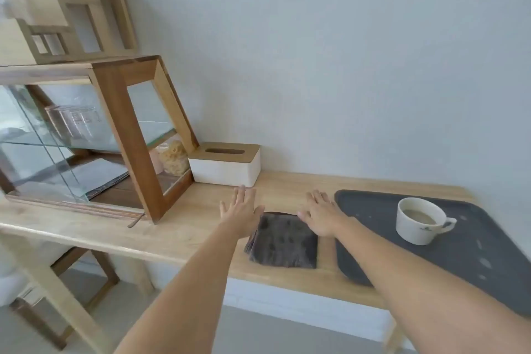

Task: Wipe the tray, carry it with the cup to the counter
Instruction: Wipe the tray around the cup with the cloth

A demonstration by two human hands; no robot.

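Two bare forearms reach out over the wooden table. The left hand hovers with fingers spread, its grip empty, at the left edge of a folded dark cloth. The right hand, also spread and holding nothing, lies over the cloth's far right corner, just beside the dark tray. A cup of milky drink stands on the tray. A white tissue box sits by the wall.
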